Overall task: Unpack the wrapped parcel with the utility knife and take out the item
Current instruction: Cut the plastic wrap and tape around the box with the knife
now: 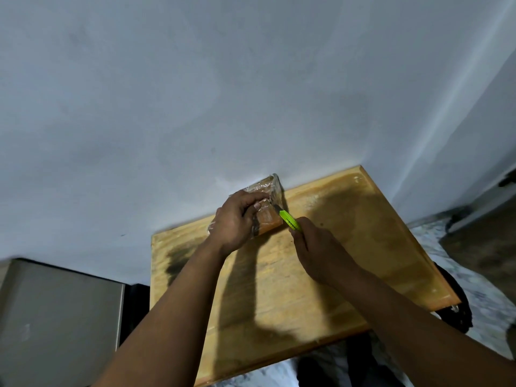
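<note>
A brown parcel (270, 219) wrapped in clear plastic film lies at the far left corner of the wooden table (349, 247), against the wall. My left hand (237, 219) lies over the parcel, fingers curled on its top and pinching the film. My right hand (315, 247) grips a bright green utility knife (289, 220). The knife's blade end touches the parcel's right side near the top edge. Most of the parcel's left half is hidden under my left hand.
A pale blue wall (223, 93) rises right behind the table. A grey metal box or cabinet (55, 317) stands low at the left. Patterned floor (488, 303) and dark objects show to the right of and below the table edge.
</note>
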Demonstrator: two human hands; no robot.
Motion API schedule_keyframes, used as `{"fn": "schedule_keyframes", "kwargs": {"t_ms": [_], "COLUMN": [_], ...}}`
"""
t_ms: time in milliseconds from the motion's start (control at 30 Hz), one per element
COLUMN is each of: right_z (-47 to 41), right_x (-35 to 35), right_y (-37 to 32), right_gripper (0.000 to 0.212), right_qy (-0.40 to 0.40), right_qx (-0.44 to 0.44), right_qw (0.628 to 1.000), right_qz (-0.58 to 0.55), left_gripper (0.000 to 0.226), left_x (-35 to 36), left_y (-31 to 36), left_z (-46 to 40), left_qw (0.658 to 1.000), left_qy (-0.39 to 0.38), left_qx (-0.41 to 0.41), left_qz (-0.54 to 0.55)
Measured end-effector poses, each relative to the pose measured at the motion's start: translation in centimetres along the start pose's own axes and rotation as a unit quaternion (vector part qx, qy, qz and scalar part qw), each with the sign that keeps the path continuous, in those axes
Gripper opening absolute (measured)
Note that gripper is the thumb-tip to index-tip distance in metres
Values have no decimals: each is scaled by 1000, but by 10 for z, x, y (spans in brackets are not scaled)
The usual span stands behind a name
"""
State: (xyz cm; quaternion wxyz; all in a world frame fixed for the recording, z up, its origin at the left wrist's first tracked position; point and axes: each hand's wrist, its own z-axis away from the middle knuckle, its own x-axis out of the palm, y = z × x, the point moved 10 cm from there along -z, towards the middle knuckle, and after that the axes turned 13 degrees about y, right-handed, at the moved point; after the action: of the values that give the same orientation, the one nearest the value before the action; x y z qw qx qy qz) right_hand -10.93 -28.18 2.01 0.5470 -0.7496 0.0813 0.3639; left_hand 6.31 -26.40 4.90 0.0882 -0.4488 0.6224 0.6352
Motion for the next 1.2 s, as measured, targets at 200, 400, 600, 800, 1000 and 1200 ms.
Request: {"fn": "schedule_keyframes", "kwargs": {"t_ms": [200,400,600,800,1000,1200], "right_z": [1,-2,-5,-5,-5,1], "right_x": [2,-1,-1,0,5,10], "right_y": [2,-6,-6,0,-1,6], "right_gripper": [14,8,13,12,14,14], "right_qy": [-7,-2,-11,-27,-53,-62], "right_qx": [8,6,11,51,68,63], "right_qw": [1000,1000,999,996,991,993], "right_qz": [19,9,30,67,98,75], "left_gripper": [35,32,31,30,34,42], "left_x": [3,0,0,4,5,-3], "left_y": [3,0,-1,-3,-2,-2], "left_z": [2,1,2,2,2,0], "left_qw": [1000,1000,1000,999,999,1000], "left_qy": [1,3,8,-1,4,14], "left_qx": [16,8,3,5,17,10], "left_qz": [-5,-17,-18,-38,-41,-11]}}
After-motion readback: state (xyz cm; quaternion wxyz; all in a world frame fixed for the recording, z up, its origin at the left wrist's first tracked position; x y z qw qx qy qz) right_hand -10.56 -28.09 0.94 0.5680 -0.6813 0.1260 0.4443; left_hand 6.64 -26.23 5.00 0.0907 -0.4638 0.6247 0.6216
